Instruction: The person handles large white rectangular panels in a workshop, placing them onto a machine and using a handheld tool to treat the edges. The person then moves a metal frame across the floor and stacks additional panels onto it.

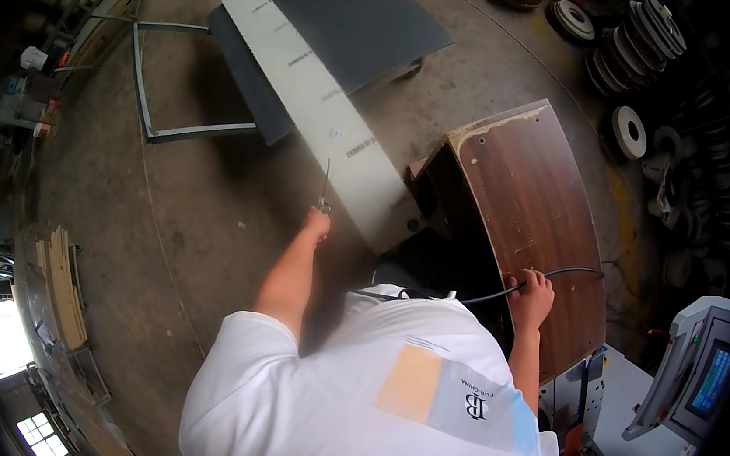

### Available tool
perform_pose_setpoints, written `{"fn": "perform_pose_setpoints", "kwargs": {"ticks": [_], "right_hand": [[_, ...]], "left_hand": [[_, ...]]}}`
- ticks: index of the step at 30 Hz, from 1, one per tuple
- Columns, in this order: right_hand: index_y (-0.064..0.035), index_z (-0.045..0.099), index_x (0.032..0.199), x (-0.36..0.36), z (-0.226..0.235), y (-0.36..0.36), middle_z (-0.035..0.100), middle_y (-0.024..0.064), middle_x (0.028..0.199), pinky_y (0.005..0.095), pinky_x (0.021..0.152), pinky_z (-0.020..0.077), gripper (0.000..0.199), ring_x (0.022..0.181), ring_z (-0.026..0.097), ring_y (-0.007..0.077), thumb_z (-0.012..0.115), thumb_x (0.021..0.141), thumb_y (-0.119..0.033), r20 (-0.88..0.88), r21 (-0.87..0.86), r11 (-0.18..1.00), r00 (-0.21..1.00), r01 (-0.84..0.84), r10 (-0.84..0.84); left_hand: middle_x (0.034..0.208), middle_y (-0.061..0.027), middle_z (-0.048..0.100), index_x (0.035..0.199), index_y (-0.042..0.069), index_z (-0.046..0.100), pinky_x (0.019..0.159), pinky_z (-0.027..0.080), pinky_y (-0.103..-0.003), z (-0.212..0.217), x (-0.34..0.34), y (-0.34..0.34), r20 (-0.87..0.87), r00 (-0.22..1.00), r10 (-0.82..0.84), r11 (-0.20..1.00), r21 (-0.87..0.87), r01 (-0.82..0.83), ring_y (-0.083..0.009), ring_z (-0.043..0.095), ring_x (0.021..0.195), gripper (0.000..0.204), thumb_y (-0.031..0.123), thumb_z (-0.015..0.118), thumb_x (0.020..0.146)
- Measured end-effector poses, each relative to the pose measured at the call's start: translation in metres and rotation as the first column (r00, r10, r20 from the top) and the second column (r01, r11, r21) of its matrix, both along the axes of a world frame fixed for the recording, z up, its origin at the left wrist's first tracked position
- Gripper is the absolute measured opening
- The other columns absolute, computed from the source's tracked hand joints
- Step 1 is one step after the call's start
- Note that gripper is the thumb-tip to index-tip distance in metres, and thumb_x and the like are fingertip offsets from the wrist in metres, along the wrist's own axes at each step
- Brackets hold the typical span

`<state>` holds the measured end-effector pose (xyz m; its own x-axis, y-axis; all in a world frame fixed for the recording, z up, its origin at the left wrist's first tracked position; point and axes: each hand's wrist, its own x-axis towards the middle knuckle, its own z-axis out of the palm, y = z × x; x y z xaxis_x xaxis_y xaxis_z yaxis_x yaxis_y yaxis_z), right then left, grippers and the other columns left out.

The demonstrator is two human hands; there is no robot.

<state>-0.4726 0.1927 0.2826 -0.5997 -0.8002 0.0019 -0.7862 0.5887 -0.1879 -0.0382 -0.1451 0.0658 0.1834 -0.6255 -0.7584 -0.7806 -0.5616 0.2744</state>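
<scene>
"Where are the hands?"

"My left hand (317,225) is wrapped round a thin-nozzled tool (323,205), perhaps an air gun, near the left edge of the long white board (315,109). My right hand (532,299) has its fingers curled over a black hose (574,270), on the brown wood-grain panel (537,192)."

"What could go wrong?"

"The hose worries me most — it passes over the panel's right edge, then runs across to the top of the white shirt (348,402), where I lose it. I can't tell whether it joins the tool. A hard pull could snag it on that edge. The nozzle tip overlaps the board in my view; I can't judge contact, but a low swing could scratch the board or bend the nozzle."

"And room to move?"

"Mostly on the left: concrete floor (165,209) stretches out beyond my left forearm, up to the metal frame (203,131). The right is tighter — the panel sits close, with a control screen (713,380) lower right. Between board and panel there's only a dark, narrowing gap, so I'd keep any reach there slow."
</scene>
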Motion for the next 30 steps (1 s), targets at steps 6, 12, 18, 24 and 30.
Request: {"fn": "perform_pose_setpoints", "kwargs": {"ticks": [6, 12, 18, 24, 30], "right_hand": [[-0.0121, 0.076, 0.105, 0.015, 0.001, -0.007, 0.075, 0.0064, 0.115, 0.0461, 0.095, 0.0505, 0.024, 0.109, 0.068, 0.0324, 0.083, 0.083, -0.020, 0.049, 0.033, 0.997, 0.996, 0.072, -0.074], [-0.0104, 0.076, 0.093, 0.046, 0.022, -0.021, 0.075, 0.0075, 0.103, 0.0455, 0.094, 0.0503, 0.019, 0.103, 0.070, 0.0321, 0.084, 0.079, -0.019, 0.148, 0.149, 0.982, 0.979, 0.120, -0.142], [-0.0103, 0.075, 0.094, 0.048, 0.021, -0.028, 0.075, 0.0074, 0.103, 0.0455, 0.093, 0.0512, 0.022, 0.101, 0.070, 0.0322, 0.085, 0.076, -0.017, 0.196, 0.082, 0.986, 0.968, 0.143, -0.156], [-0.0115, 0.075, 0.102, 0.044, 0.018, -0.010, 0.075, 0.0061, 0.114, 0.0459, 0.094, 0.0531, 0.026, 0.108, 0.068, 0.0333, 0.083, 0.077, -0.015, 0.176, 0.034, 0.986, 0.970, 0.161, -0.165], [-0.0111, 0.074, 0.112, 0.027, 0.015, 0.005, 0.071, 0.0054, 0.136, 0.0470, 0.106, 0.0516, 0.036, 0.120, 0.065, 0.0328, 0.084, 0.077, -0.013, 0.187, -0.024, 0.985, 0.969, 0.168, -0.161]], "left_hand": [[0.089, -0.0193, 0.070, 0.137, -0.003, 0.047, 0.038, 0.045, -0.039, -0.005, -0.025, -0.162, -0.078, 0.981, 0.176, 0.980, -0.077, -0.182, -0.0225, 0.062, 0.050, 0.039, 0.014, 0.053, 0.102], [0.090, -0.0187, 0.069, 0.131, -0.005, 0.050, 0.041, 0.047, -0.040, 0.006, -0.021, -0.316, -0.102, 0.979, 0.174, 0.920, -0.337, -0.199, -0.0244, 0.063, 0.052, 0.036, 0.012, 0.053, 0.100], [0.088, -0.0190, 0.070, 0.122, -0.007, 0.055, 0.043, 0.050, -0.042, 0.026, -0.016, -0.404, -0.039, 0.996, 0.074, 0.835, -0.545, -0.084, -0.0262, 0.066, 0.052, 0.034, 0.017, 0.058, 0.099], [0.117, -0.0245, 0.074, 0.135, -0.004, 0.056, 0.086, 0.060, -0.045, 0.046, -0.090, -0.346, -0.090, 0.986, -0.141, 0.957, -0.268, 0.112, -0.0385, 0.074, 0.103, 0.050, 0.022, 0.068, 0.094], [0.087, -0.0224, 0.072, 0.126, -0.007, 0.057, 0.056, 0.055, -0.045, 0.041, -0.108, -0.285, -0.206, 0.943, -0.261, 0.944, -0.260, 0.205, -0.0335, 0.068, 0.056, 0.041, 0.023, 0.061, 0.098]]}}
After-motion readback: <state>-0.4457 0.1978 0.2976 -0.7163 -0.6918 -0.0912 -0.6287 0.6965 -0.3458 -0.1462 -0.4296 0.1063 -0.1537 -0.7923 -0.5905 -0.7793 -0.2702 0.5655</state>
